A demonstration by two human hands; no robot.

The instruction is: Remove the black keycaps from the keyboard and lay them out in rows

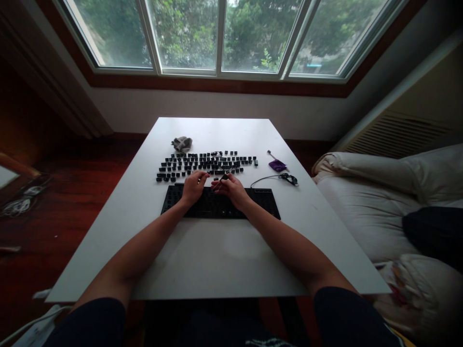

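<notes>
As seen from the head camera, the right hand (234,189) is held over the far edge of the stripped black keyboard (261,204), its grip pressed together on a small dark piece (224,177) too small to be identified, while the left hand (193,186) is curled just beside it and whether its grip pinches anything cannot be told. Loose keycaps (202,164) are laid in rows on the white desk (202,260) just beyond, with a grey cloth (182,143) farther back and a purple pouch (277,165) and cable (287,179) to the right. The piece is judged light, stiff and smooth, easily dropped, and best pinched by opposite sides.
</notes>
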